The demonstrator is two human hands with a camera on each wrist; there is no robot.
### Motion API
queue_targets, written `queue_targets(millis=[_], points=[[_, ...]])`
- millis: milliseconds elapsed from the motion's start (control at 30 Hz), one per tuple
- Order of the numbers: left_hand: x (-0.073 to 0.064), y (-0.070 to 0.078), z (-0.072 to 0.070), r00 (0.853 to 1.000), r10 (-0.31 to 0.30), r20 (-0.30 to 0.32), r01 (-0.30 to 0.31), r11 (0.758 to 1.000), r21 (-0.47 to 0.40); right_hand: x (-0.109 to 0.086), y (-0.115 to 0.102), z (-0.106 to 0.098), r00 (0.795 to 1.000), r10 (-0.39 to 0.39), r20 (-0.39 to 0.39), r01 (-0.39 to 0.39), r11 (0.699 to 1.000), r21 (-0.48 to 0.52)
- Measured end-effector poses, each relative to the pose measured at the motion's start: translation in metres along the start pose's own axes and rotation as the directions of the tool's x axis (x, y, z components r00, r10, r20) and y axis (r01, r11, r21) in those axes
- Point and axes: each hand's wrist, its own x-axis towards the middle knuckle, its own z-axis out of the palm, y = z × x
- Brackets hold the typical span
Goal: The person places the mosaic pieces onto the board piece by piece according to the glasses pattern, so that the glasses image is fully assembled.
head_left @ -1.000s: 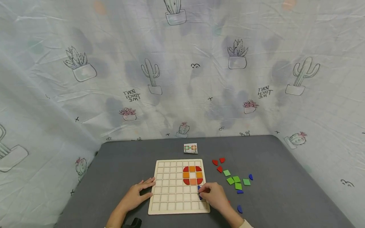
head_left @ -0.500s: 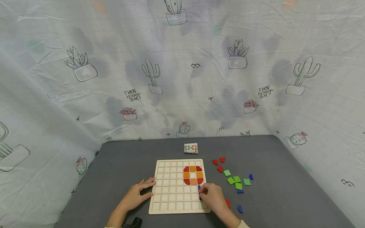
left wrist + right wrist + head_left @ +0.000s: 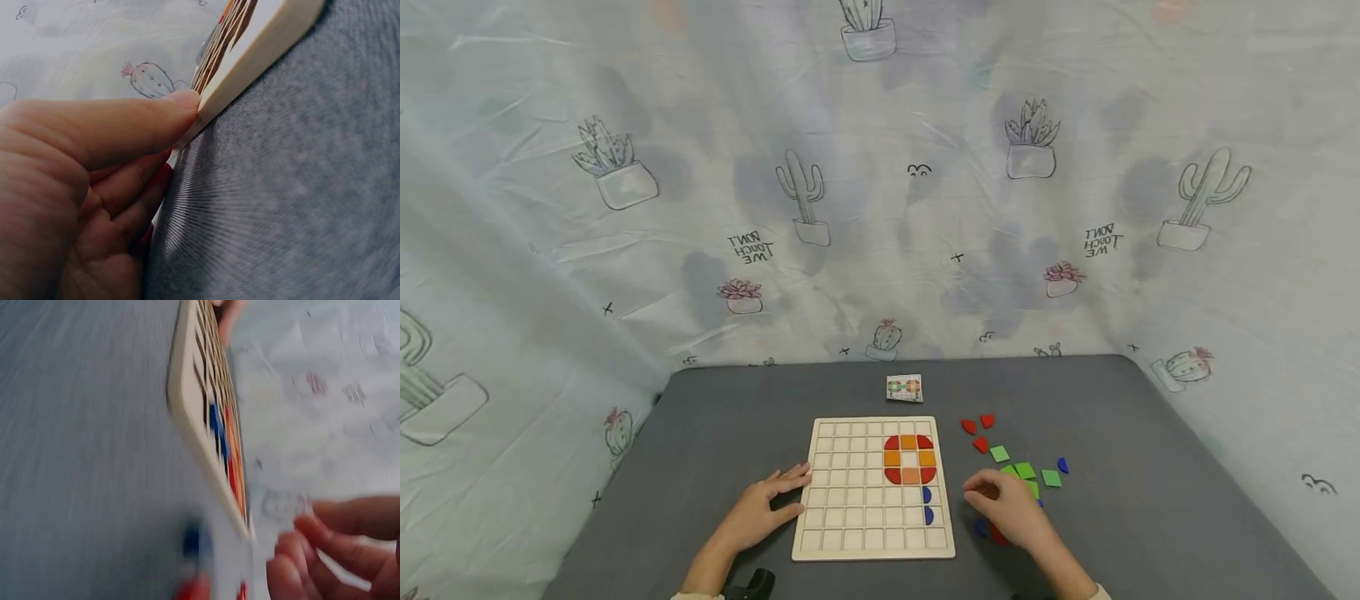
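Observation:
A square wooden grid board (image 3: 850, 540) lies on the grey table. A ring of red corner tiles and orange square tiles (image 3: 908, 442) fills part of its right side. Below the ring, two blue half-round tiles (image 3: 928, 516) sit one above the other in the right-hand cells. My left hand (image 3: 756, 517) rests at the board's left edge, its thumb (image 3: 144, 125) touching the rim in the left wrist view. My right hand (image 3: 1011, 507) is off the board's right side with fingers loosely bent; nothing shows between its fingertips in the right wrist view. It partly covers some loose tiles.
Right of the board lie loose red tiles (image 3: 981, 445), green tiles (image 3: 1052, 478) and a blue tile (image 3: 1062, 466). A small printed pattern card (image 3: 904, 388) lies beyond the board. A dark object (image 3: 752, 585) sits near my left wrist. Patterned cloth (image 3: 880, 208) hangs behind the table.
My right hand has let go of the lower blue half-round tile and moved right, off the board, uncovering both blue tiles. My left hand has stayed at the board's edge.

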Motion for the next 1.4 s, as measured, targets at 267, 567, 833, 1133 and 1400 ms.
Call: queue_targets(millis=[267, 567, 833, 1133, 1400], points=[[0.0, 0.001, 0.001, 1.0, -0.017, -0.003, 0.017, 1.0, 0.01, -0.019, 0.03, -0.041, 0.995, -0.003, 0.101, 0.003, 1.0, 0.002], [0.003, 0.0, -0.001, 0.999, -0.035, 0.027, 0.035, 0.999, 0.0, -0.039, 0.055, -0.058, 0.977, 0.013, 0.213, -0.021, 0.999, 0.039], [0.002, -0.002, 0.0, 1.0, -0.03, -0.002, 0.03, 0.999, 0.017, -0.042, 0.057, -0.054, 0.981, 0.013, 0.191, -0.001, 0.998, -0.064], [0.003, 0.002, -0.002, 0.999, -0.031, 0.013, 0.031, 0.999, -0.006, -0.037, 0.038, -0.042, 0.991, 0.054, 0.12, -0.022, 0.967, -0.255], [0.001, 0.003, -0.001, 0.999, -0.04, 0.031, 0.041, 0.999, -0.011, -0.035, 0.028, -0.037, 0.977, 0.2, 0.075, -0.172, 0.944, -0.28]])
